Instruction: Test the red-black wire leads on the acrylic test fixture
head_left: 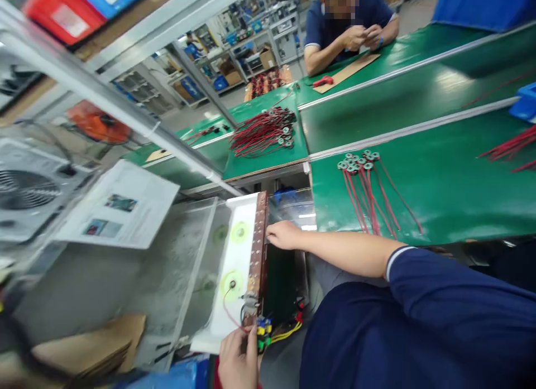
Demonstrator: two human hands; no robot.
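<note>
Two round, translucent yellow-green discs [240, 232], one near and one far, sit on one smooth white panel [228, 266], left of one long brown strip [258, 227] dotted with small round fittings. The left hand [239, 358] has its grip pinched narrow on one thin red wire [226, 312] at the strip's near end. The right hand [286, 235] curls its grip at the strip's right edge; whether it holds anything, I cannot tell. One ring-ended bundle [365, 179] lies right on the glossy green counter [444, 182]

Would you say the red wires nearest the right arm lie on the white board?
No, those red wires lie on the green mat.
</note>
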